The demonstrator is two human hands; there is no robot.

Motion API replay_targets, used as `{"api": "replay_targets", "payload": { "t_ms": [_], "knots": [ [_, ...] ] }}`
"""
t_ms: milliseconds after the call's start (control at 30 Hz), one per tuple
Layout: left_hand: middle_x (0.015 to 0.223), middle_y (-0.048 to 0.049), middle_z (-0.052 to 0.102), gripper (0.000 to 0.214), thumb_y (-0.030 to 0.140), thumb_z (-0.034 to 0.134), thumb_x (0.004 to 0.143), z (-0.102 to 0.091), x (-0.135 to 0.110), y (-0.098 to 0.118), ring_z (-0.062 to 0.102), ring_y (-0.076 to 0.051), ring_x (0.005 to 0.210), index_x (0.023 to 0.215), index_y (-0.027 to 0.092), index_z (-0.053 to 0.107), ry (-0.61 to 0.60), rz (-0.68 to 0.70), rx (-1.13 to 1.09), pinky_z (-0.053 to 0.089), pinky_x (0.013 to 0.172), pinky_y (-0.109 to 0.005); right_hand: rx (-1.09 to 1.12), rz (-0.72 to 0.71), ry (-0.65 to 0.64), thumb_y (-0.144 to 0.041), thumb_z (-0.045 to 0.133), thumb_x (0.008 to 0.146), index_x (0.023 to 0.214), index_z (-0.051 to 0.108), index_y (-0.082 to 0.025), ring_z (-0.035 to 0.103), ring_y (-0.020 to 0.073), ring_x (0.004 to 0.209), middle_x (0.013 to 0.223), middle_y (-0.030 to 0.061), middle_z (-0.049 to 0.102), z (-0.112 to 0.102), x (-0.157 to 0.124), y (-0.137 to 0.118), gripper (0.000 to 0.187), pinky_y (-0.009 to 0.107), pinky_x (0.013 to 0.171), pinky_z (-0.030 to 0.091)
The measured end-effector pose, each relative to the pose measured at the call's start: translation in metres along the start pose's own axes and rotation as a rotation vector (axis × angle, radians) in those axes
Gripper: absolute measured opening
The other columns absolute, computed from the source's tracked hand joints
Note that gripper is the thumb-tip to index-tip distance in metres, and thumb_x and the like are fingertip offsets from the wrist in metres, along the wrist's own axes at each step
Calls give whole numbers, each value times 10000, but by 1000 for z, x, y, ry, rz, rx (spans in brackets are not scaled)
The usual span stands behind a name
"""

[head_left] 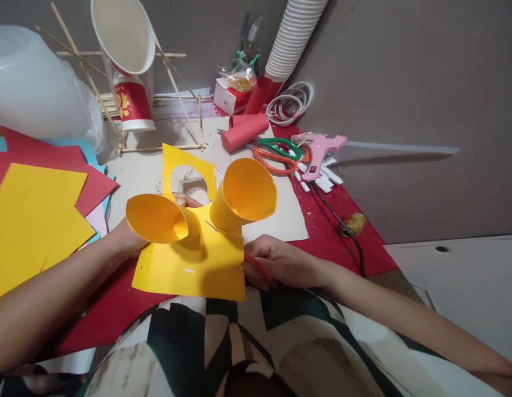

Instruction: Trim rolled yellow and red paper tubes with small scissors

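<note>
A sheet of yellow card (169, 273) is hovering over the lap, two yellow tubes (250, 190) rising from it. The left hand (131, 238) is pinching the card, its fingers partly hidden by one tube. The right hand (281, 262) is curling firmly around a red handle (259, 267) beside the card's right edge. Beyond, red rolls (245, 132), scissors (276, 155) and a pink glue gun (321, 151) are lying close together.

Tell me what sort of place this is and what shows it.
Most likely a papercraft corner: a pink glue gun lies at the right, coloured paper sheets are piled at the left, and yellow tubes rise from a cut yellow card.
</note>
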State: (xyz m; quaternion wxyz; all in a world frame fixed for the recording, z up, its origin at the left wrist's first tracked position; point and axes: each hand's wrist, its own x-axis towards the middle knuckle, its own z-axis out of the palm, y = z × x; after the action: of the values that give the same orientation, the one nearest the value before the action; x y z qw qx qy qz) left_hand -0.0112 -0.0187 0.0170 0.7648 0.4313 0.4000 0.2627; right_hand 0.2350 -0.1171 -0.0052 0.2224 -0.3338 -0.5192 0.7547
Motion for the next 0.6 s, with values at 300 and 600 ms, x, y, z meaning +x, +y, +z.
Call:
{"api": "replay_targets", "payload": {
  "t_ms": [300,600],
  "knots": [
    [809,-39,743,163,226,751,758,-1,1,-9,690,-167,699,839,118,659,-35,-110,-247,550,697,-299,31,57,-103,-688,612,815,637,566,-126,428,35,389,511,-28,530,-10,-3,3,591,145,358,305],
    [854,-105,771,185,217,735,740,21,-11,0,721,-211,745,893,114,727,-233,-184,-250,553,703,-297,-23,72,-98,-648,659,802,611,540,-123,451,32,410,548,-1,555,-10,-10,10,571,136,392,341]
  ]
}}
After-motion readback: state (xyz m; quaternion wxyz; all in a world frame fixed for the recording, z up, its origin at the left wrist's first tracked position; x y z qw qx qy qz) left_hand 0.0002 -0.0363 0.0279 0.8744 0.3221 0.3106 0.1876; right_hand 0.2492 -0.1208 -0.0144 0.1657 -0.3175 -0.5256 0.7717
